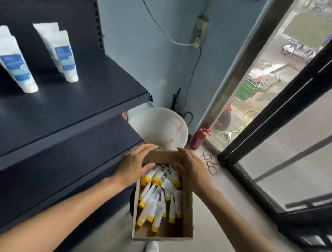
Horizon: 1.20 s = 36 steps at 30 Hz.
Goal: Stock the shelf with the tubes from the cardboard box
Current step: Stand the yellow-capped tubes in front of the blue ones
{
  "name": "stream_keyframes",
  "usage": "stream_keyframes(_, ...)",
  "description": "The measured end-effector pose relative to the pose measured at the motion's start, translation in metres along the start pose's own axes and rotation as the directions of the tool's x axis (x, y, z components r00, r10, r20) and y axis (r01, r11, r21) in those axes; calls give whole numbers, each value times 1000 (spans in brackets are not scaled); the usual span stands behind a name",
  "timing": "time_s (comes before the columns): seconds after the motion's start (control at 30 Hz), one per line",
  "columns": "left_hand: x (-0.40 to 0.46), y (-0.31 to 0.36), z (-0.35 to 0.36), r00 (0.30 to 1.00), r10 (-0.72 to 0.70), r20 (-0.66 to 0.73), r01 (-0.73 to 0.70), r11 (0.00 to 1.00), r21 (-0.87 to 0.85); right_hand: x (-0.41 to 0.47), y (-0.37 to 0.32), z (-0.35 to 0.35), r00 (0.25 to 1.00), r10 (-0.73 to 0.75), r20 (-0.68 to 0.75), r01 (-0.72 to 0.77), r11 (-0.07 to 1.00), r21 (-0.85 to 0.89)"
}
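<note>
We find the cardboard box (188,214) nearest us, held low above the floor and loaded with many yellow-capped white tubes (156,197); by our judgement, most of the stocking remains. Our left hand (135,164) lies on the box's left rim, fingers extended over the far corner, thumb reaching toward the tubes. Our right hand (192,171) covers the right rim likewise. Neither grip has closed on a tube; the tubes lie directly under and between both. Farther off, the dark shelf (88,91) carries several blue-labelled tubes (63,56) standing cap-down, with bare space beside them.
</note>
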State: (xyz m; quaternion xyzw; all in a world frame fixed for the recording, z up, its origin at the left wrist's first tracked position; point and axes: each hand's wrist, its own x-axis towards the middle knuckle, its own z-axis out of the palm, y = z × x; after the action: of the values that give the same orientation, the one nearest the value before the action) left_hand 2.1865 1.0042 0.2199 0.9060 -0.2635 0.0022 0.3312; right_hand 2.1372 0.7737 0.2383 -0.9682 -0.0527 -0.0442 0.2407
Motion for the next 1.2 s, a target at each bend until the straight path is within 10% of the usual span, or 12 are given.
stream_keyframes(0.57,-14,-89,219,828,-452,331,466,884,44,-34,152,173,871,348,346,-399,913,85)
stream_keyframes(0.97,-45,-142,328,556,-677,481,698,695,172,-56,189,293,646,583,493,-725,671,157)
stream_keyframes(1.2,-57,-149,357,647,-703,295,705,699,119,-70,190,345,541,621,567,-819,542,188)
